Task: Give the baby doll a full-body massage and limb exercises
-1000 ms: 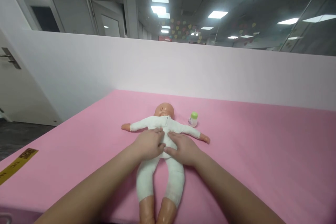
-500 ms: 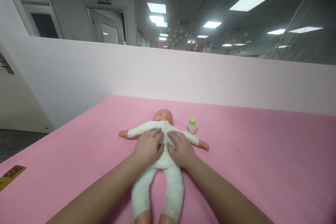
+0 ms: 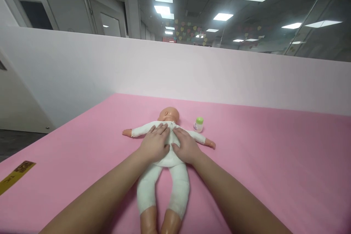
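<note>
A baby doll (image 3: 170, 159) with a white cloth body lies face down on the pink surface, its head away from me and its arms spread out. My left hand (image 3: 155, 142) rests flat on the left side of the doll's back, fingers stretched toward its shoulder. On the right side of the back lies my right hand (image 3: 186, 144), palm down with fingers extended. Both thumbs point inward near the middle of the back. Beyond the doll's right arm stands a small jar (image 3: 199, 125) with a green lid, touched by neither hand.
The pink sheet (image 3: 260, 161) spreads out on both sides. A yellow strip (image 3: 18, 176) with a printed code lies at the left. A low white wall (image 3: 192, 73) borders the far side, with glass above it. Doors and lit ceiling panels show beyond.
Both hands have slid slightly up the doll's back toward its shoulders, fingers reaching farther. The camera view has tilted a little, so the scene sits higher and more of the doll's legs shows.
</note>
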Demonstrator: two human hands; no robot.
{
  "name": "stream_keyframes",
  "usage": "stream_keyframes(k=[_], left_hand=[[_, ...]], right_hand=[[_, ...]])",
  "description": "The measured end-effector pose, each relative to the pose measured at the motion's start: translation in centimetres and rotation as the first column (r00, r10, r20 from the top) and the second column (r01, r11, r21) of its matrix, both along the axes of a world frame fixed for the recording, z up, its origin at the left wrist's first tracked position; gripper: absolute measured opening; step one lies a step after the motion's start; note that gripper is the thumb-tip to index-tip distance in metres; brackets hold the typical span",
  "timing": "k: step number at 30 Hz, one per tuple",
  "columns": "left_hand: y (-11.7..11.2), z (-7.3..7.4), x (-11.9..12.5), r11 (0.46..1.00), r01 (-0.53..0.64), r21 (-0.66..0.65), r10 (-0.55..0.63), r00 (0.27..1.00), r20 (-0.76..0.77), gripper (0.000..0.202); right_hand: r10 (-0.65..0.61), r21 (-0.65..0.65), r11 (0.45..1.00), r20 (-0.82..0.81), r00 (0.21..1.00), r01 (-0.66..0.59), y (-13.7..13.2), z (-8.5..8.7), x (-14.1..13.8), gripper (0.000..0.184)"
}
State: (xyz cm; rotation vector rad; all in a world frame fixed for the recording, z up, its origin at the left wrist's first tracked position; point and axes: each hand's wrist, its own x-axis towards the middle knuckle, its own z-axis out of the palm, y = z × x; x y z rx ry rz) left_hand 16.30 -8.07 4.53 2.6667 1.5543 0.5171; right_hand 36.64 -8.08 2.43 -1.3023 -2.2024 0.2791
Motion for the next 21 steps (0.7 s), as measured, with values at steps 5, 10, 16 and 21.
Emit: stream_keyframes(k=[5, 10, 16, 21], left_hand=[[1.4, -0.6, -0.5, 0.990, 0.016, -0.137, -0.014, 1.000, 0.018, 0.092], [2.4, -1.0, -1.1, 0.976, 0.093, -0.199, -0.078, 0.994, 0.082, 0.092], [1.8, -1.3, -2.1, 0.996, -0.068, -0.052, 0.083, 0.916, 0.391, 0.069], [2.7, -1.1, -4.3, 0.893, -0.330, -0.307, 0.445, 0.747, 0.494, 0.041]], right_hand=[[-0.013, -0.146, 0.989, 0.018, 1.000, 0.015, 0.5, 0.1, -0.2, 0.085], [0.013, -0.224, 0.974, 0.022, 1.000, -0.008, 0.4, 0.9, -0.2, 0.082], [-0.122, -0.019, 0.992, -0.014, 0.992, 0.121, 0.0, -0.2, 0.2, 0.062], [-0.278, -0.063, 0.959, -0.020, 0.960, 0.277, -0.5, -0.3, 0.7, 0.059]])
